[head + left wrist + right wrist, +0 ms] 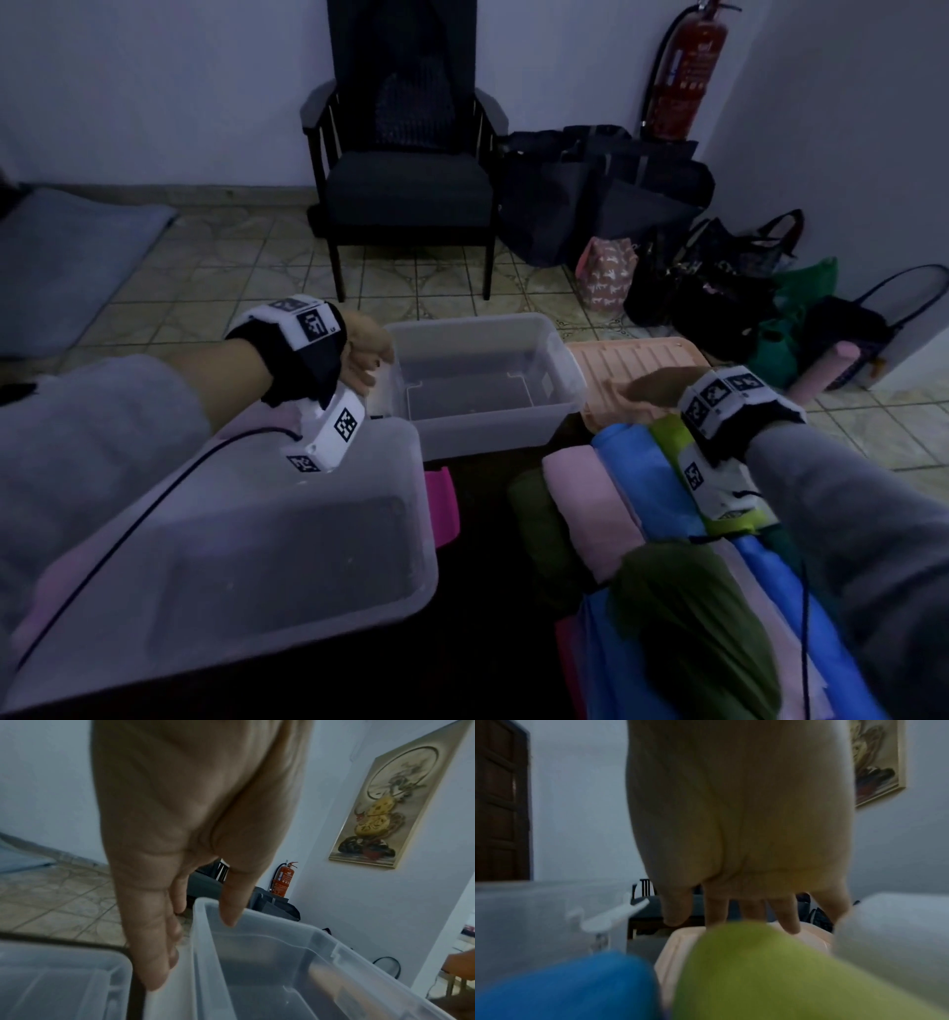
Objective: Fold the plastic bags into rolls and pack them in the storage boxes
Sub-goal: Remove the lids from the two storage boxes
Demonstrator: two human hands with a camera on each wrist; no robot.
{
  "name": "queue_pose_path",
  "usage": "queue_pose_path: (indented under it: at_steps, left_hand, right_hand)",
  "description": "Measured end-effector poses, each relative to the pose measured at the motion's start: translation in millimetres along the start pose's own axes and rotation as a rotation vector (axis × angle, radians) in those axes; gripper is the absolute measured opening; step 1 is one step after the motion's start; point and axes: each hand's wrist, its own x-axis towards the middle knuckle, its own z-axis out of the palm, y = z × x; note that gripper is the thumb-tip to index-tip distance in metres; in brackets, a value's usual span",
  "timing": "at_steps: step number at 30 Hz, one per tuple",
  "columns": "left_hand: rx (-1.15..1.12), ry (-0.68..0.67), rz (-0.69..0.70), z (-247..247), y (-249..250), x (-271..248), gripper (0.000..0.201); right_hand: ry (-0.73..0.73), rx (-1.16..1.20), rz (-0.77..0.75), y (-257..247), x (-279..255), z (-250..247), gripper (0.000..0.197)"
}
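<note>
Nearest the person lay a heap of plastic bags [631,493], blue, pink, lime and olive, loosely piled at the lower right and not yet rolled, with a large clear storage box [287,555] at the lower left that looked bare inside. Just beyond, the right hand [655,388] reached out over the heap, its fingers [786,914] spread and fairly straight, holding nothing and coming down onto the peach lid [637,360] that lay flat on the floor beside the smaller box. The left hand [362,354] held the near-left rim of that smaller clear storage box [493,380], thumb [232,898] inside the wall and the other fingers down its outside, a light pinch on the plastic. This box too held no rolls. Farther off stood a dark armchair [405,169], dark bags [590,190] and a red fire extinguisher [683,72] against the wall. The step in hand seemed to be setting up: placing the open box and clearing its lid aside before any folding. The next move would likely call for both hands freed to take one bag from the heap, spread it flat and smooth the air out, since thin, slippery film rolls badly when creased.
</note>
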Motion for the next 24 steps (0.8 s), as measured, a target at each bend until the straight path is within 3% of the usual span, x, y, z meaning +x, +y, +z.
queue_pose_path:
  at_steps: [4, 8, 12, 15, 19, 24]
  left_hand:
    - [0.044, 0.06, 0.133, -30.1, 0.9, -23.4, 0.011]
    - [0.139, 0.135, 0.221, -48.2, -5.6, -59.5, 0.015]
    - [0.181, 0.144, 0.255, -54.1, -20.1, -103.3, 0.015]
    - [0.167, 0.184, 0.299, -52.1, -36.5, -134.0, 0.015]
    - [0.084, 0.217, 0.352, -40.4, -68.7, -172.7, 0.015]
    - [-0.226, 0.075, 0.437, -2.4, -112.2, -217.5, 0.012]
  right_hand:
    - [-0.015, 0.073, -0.055, -13.9, -33.8, -32.4, 0.058]
    - [0.039, 0.08, -0.183, -38.0, -89.4, -56.7, 0.054]
    - [-0.011, 0.284, -0.234, -67.6, -148.4, -51.0, 0.05]
    - [-0.023, 0.391, -0.273, -87.6, -178.5, -20.5, 0.039]
    - [0.028, 0.218, -0.318, -107.1, -208.4, 46.5, 0.038]
    - [-0.02, 0.233, -0.325, -122.6, -224.0, 147.6, 0.038]
